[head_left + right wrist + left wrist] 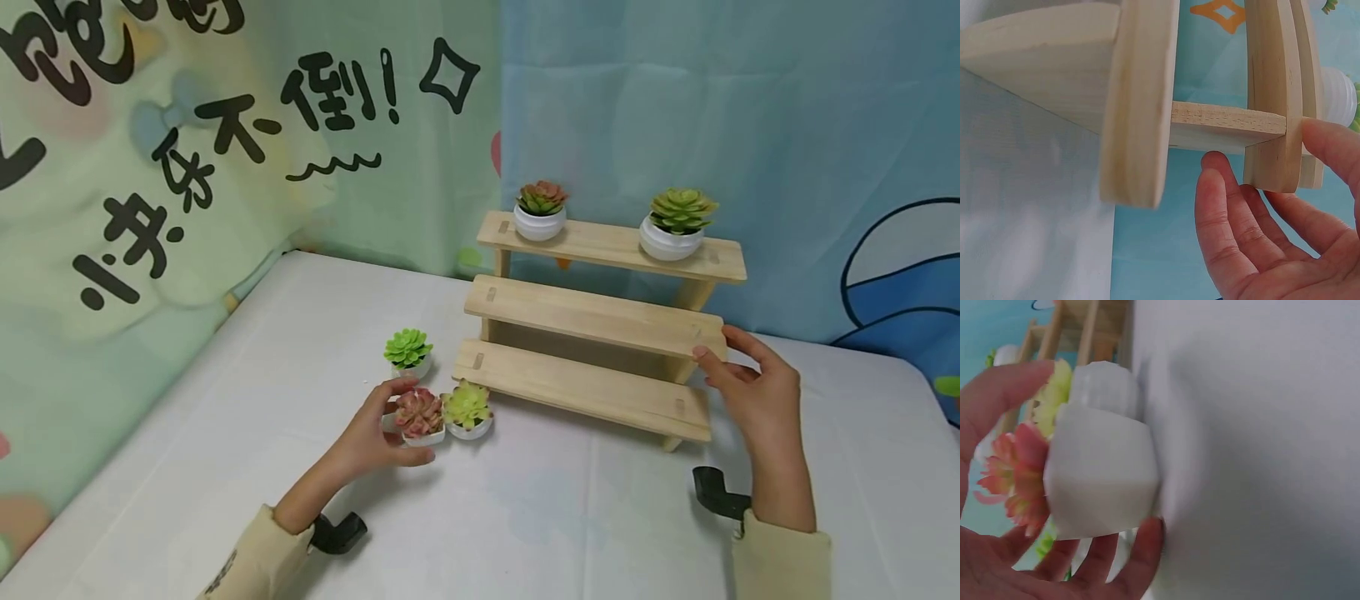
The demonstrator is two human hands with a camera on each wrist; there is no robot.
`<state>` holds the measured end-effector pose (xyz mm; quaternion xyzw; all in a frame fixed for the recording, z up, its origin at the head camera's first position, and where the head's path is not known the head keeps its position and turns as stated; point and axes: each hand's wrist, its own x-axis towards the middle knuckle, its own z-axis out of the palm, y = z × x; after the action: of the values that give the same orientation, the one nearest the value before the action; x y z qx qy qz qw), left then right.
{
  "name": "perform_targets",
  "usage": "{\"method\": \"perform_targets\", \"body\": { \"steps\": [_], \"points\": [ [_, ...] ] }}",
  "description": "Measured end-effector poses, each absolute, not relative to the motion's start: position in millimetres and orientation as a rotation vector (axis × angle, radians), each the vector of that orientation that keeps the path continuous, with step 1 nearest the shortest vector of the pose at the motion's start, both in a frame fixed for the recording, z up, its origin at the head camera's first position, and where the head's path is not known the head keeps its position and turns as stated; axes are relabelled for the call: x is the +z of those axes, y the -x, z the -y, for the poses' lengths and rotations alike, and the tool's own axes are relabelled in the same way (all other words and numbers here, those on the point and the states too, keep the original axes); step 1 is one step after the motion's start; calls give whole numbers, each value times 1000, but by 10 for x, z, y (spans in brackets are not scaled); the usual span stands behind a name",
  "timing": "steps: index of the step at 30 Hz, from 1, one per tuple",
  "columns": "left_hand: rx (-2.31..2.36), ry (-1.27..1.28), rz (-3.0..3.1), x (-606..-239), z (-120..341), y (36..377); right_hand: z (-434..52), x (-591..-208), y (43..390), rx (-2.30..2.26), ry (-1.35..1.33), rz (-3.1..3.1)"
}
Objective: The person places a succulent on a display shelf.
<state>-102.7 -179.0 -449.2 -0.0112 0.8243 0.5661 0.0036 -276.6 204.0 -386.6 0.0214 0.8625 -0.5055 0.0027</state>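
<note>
A three-step wooden shelf (592, 333) stands on the white table (525, 517). My left hand (399, 422) grips the white pot of a pink succulent (418, 414) on the table in front of the shelf's left end. In the left wrist view my fingers (1138, 550) curl under that pot (1100, 475). A yellow-green succulent (467, 407) touches it on the right. A bright green succulent (408, 350) stands just behind. My right hand (716, 344) holds the right end of the middle step, thumb above, fingers (1222, 206) below the plank (1272, 94).
On the top step stand a reddish succulent (540, 208) at the left and a green succulent (678, 221) at the right. Printed cloth backdrops (187, 167) hang close behind the table and along its left side. The lower two steps carry nothing.
</note>
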Motion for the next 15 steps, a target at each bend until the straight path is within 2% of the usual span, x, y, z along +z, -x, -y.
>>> {"method": "perform_targets", "body": {
  "steps": [15],
  "points": [
    [1770, 96, -2643, -4556, 1769, 1069, -2035, -3857, 2765, -1589, -80, -2696]
  ]
}}
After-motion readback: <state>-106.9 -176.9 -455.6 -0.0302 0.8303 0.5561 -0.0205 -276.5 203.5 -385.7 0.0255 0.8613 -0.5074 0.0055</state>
